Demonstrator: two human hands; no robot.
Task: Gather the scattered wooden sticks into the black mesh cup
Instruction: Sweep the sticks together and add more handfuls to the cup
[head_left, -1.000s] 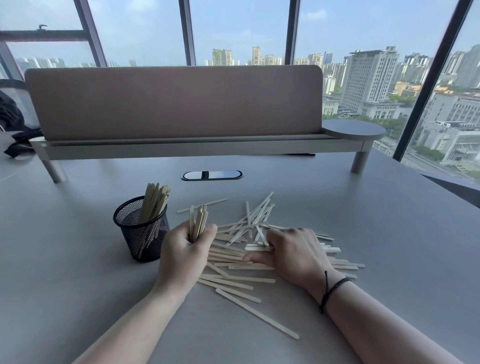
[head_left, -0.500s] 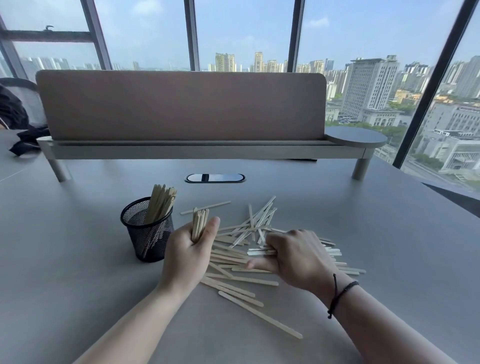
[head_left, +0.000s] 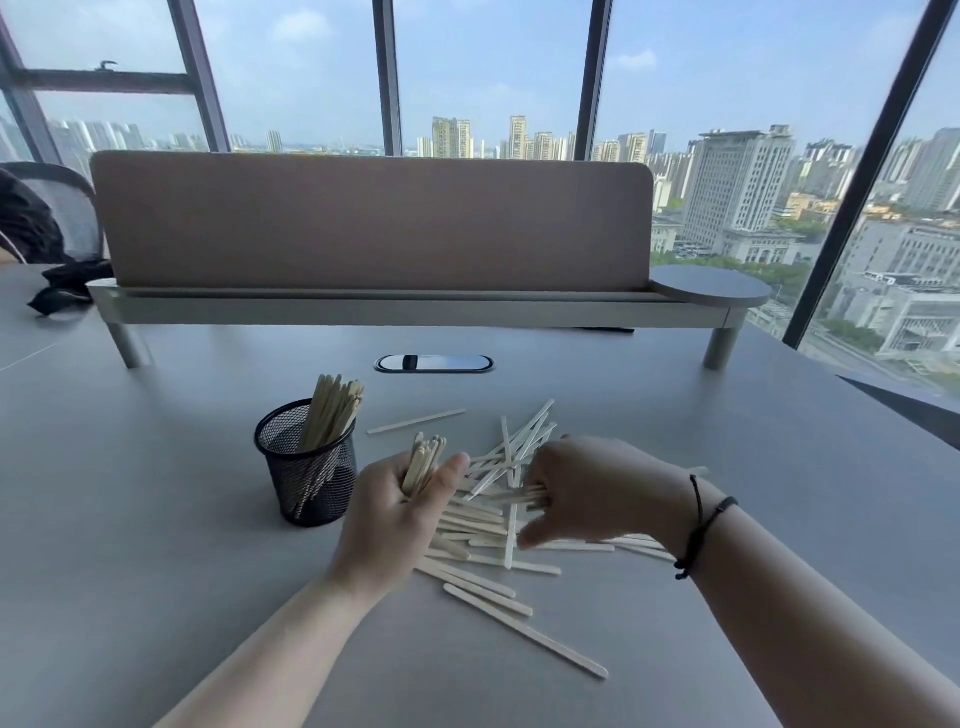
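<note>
Head view showed the left hand (head_left: 400, 512) clutching a bundle of pale flat wooden sticks (head_left: 423, 462) upright, ready for the black mesh cup (head_left: 309, 467) just left of that grip, while the right hand (head_left: 587, 493) pinched more sticks from the pile beneath.

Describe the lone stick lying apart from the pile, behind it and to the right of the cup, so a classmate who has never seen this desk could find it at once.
Start at the black mesh cup on the grey desk, then look right, just beyond the left hand. One pale wooden stick lies flat there, slanting up toward the right. Unlike the heaped sticks, it touches none.
</note>
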